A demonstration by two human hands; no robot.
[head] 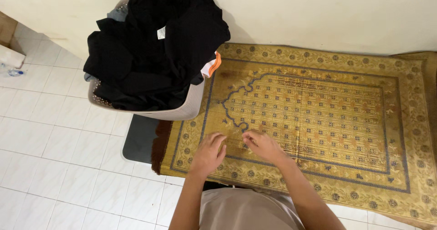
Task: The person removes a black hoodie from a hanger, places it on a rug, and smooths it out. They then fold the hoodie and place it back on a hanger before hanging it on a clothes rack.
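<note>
A golden patterned rug lies flat on the white tiled floor against the wall. My left hand rests on the rug's near left border, fingers loosely together and palm down, holding nothing. My right hand lies just beside it on the rug, fingers slightly curled and spread, also holding nothing. The two hands are a short gap apart. To the upper left stands a grey perforated laundry basket heaped with black clothes; a white and orange garment pokes out at its right side.
A dark mat lies under the basket at the rug's left end. White floor tiles spread to the left and front. A plastic bottle lies at the far left by the wall. The cream wall runs behind the rug.
</note>
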